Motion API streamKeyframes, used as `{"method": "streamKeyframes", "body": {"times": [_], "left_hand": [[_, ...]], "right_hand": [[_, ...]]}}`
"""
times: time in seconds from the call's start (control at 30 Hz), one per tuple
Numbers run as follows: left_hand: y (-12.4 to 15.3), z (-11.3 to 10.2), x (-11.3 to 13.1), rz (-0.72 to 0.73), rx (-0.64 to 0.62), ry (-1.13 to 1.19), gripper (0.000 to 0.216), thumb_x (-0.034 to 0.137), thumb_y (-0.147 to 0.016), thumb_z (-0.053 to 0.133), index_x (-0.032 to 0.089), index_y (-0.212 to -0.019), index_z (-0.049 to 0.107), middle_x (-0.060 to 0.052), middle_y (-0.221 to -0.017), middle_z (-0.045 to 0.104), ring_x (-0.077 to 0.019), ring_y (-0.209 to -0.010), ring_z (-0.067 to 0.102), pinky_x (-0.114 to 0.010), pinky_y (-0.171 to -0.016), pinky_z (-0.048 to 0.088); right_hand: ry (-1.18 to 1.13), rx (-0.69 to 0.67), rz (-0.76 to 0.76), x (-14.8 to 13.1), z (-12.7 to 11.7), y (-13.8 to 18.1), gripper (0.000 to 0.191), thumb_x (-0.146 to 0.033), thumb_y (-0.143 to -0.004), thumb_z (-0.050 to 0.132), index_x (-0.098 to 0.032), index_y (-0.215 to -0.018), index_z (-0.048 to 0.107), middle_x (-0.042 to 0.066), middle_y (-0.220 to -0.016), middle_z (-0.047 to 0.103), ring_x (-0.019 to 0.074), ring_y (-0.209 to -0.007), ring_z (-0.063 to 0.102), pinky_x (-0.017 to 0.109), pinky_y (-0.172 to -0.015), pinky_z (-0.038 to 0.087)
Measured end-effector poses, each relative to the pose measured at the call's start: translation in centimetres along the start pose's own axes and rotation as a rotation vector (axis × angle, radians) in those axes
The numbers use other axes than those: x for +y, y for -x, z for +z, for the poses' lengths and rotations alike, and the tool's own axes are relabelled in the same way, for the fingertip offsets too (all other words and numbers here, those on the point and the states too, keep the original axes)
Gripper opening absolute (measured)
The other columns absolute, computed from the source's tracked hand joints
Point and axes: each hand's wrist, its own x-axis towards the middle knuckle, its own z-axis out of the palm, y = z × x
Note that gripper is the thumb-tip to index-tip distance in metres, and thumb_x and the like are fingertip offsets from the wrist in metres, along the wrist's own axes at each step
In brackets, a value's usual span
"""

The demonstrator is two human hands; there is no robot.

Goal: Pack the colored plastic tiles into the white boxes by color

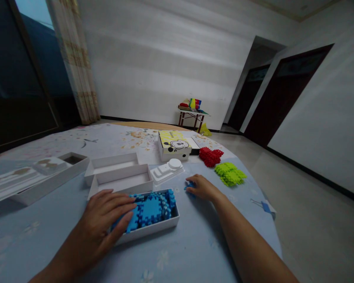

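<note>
My left hand [107, 218] lies over the left end of a white box [153, 230], its fingers stretched out across the contents. Blue interlocking plastic pieces [152, 208] fill this box, lighter flat ones lying among darker ones. To the right of the box, my right hand [203, 186] is low over the tablecloth, fingers curled around a small blue interlocking piece [190, 188]. Part of that piece is hidden by the fingers. Beyond the right hand lie a red pile of pieces [211, 156] and a lime-green pile of pieces [230, 173].
Two open white boxes [122, 180] stand behind the blue-filled one. A clear-and-white plastic tray [167, 170] and a yellow cartoon box [174, 144] are farther back. A long white box [56, 177] sits at left. A binder clip [264, 206] grips the cloth's right edge.
</note>
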Motion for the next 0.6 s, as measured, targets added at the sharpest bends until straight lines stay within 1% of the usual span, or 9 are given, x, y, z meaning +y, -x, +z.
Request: {"method": "streamKeyframes", "body": {"times": [0.07, 0.13, 0.23, 0.3, 0.37, 0.43, 0.5, 0.53, 0.6], "left_hand": [[-0.1, 0.2, 1.0, 0.024, -0.046, -0.023, 0.028, 0.037, -0.082, 0.052, 0.03, -0.107, 0.063, 0.001, -0.108, 0.069, -0.0213, -0.106, 0.056, -0.044, -0.1, 0.029], [-0.2, 0.5, 1.7, 0.028, -0.09, -0.055, 0.03, 0.039, -0.083, 0.05, 0.031, -0.11, 0.061, 0.002, -0.111, 0.068, -0.0216, -0.11, 0.054, -0.045, -0.101, 0.026], [-0.1, 1.1, 2.1, 0.038, -0.143, -0.079, 0.03, 0.04, -0.084, 0.05, 0.033, -0.11, 0.061, 0.004, -0.111, 0.068, -0.0215, -0.112, 0.052, -0.047, -0.104, 0.019], [0.0, 1.4, 2.2, 0.046, -0.162, -0.079, 0.029, 0.042, -0.084, 0.05, 0.034, -0.108, 0.062, 0.005, -0.11, 0.069, -0.0212, -0.111, 0.053, -0.047, -0.106, 0.016], [0.0, 1.5, 2.3, 0.047, -0.17, -0.073, 0.029, 0.043, -0.083, 0.05, 0.034, -0.108, 0.063, 0.005, -0.108, 0.069, -0.0204, -0.11, 0.054, -0.046, -0.107, 0.015], [0.0, 1.5, 2.3, 0.042, -0.174, -0.062, 0.029, 0.043, -0.083, 0.05, 0.035, -0.108, 0.062, 0.006, -0.106, 0.07, -0.0197, -0.107, 0.055, -0.045, -0.106, 0.015], [0.0, 1.5, 2.4, 0.035, -0.177, -0.049, 0.028, 0.042, -0.083, 0.051, 0.036, -0.107, 0.063, 0.006, -0.103, 0.07, -0.019, -0.106, 0.055, -0.045, -0.106, 0.016], [-0.1, 1.4, 2.4, 0.033, -0.176, -0.043, 0.027, 0.042, -0.083, 0.051, 0.036, -0.107, 0.063, 0.007, -0.102, 0.07, -0.0189, -0.105, 0.055, -0.044, -0.106, 0.015], [-0.1, 1.4, 2.4, 0.03, -0.173, -0.033, 0.027, 0.042, -0.084, 0.05, 0.035, -0.106, 0.064, 0.006, -0.102, 0.071, -0.0191, -0.105, 0.055, -0.044, -0.106, 0.015]], "right_hand": [[-0.018, -0.033, 0.015, 0.1, -0.4, -0.1, 0.047, -0.029, -0.074, 0.061, -0.016, -0.119, 0.059, 0.01, -0.103, 0.063, 0.0195, -0.09, 0.057, 0.029, -0.083, 0.042], [-0.036, -0.077, 0.041, 0.1, -0.9, -0.1, 0.044, -0.025, -0.072, 0.062, -0.016, -0.115, 0.062, 0.008, -0.097, 0.066, 0.0181, -0.083, 0.058, 0.028, -0.077, 0.043], [-0.06, -0.144, 0.067, 0.2, -1.5, 0.0, 0.03, -0.023, -0.071, 0.062, -0.017, -0.099, 0.07, 0.005, -0.085, 0.068, 0.0164, -0.074, 0.059, 0.025, -0.068, 0.043], [-0.083, -0.177, 0.071, 0.4, -1.8, 0.1, 0.021, -0.022, -0.072, 0.061, -0.017, -0.088, 0.072, 0.003, -0.076, 0.069, 0.0145, -0.067, 0.059, 0.024, -0.063, 0.043], [-0.109, -0.197, 0.075, 0.6, -2.1, 0.3, 0.017, -0.021, -0.072, 0.059, -0.017, -0.082, 0.072, 0.001, -0.07, 0.068, 0.0127, -0.063, 0.057, 0.022, -0.059, 0.042], [-0.127, -0.202, 0.075, 1.0, -2.4, 0.4, 0.015, -0.021, -0.073, 0.059, -0.016, -0.08, 0.071, 0.0, -0.068, 0.067, 0.0116, -0.061, 0.056, 0.021, -0.058, 0.041], [-0.15, -0.174, 0.064, 1.1, -2.8, 0.4, 0.014, -0.022, -0.073, 0.059, -0.016, -0.08, 0.07, 0.0, -0.07, 0.066, 0.0112, -0.062, 0.055, 0.021, -0.058, 0.041], [-0.177, -0.131, 0.056, 1.1, -3.0, 0.3, 0.014, -0.023, -0.073, 0.059, -0.015, -0.08, 0.069, 0.0, -0.07, 0.065, 0.0111, -0.063, 0.054, 0.021, -0.058, 0.041], [-0.282, 0.009, 0.029, 0.4, -3.3, 0.2, 0.015, -0.026, -0.075, 0.06, -0.015, -0.081, 0.066, 0.001, -0.072, 0.064, 0.0112, -0.064, 0.053, 0.021, -0.059, 0.041]]}}
